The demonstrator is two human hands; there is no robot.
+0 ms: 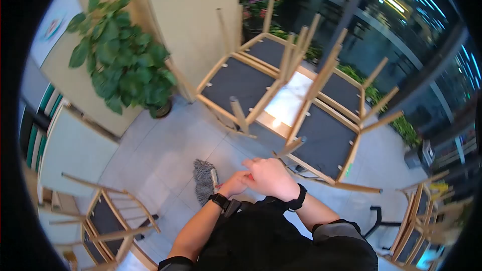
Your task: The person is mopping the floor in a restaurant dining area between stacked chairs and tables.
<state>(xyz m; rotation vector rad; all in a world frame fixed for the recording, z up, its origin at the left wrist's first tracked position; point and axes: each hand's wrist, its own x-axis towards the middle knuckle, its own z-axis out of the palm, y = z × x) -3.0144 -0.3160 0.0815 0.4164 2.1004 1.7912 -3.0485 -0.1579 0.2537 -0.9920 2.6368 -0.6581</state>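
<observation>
A mop with a grey string head (204,179) rests on the tiled floor just left of my hands. My left hand (234,184) is closed around the mop's handle, lower and nearer the mop head. Beside it and touching it, my right hand (271,177) is closed too, with a bit of red handle showing at its fingers. Most of the handle is hidden by my hands and body.
Upturned chairs (241,86) stand legs-up on a table (290,100) ahead. More upturned chairs are at lower left (108,221) and lower right (416,218). A leafy potted plant (123,55) stands by the wall. A dark bin (420,155) sits near the glass.
</observation>
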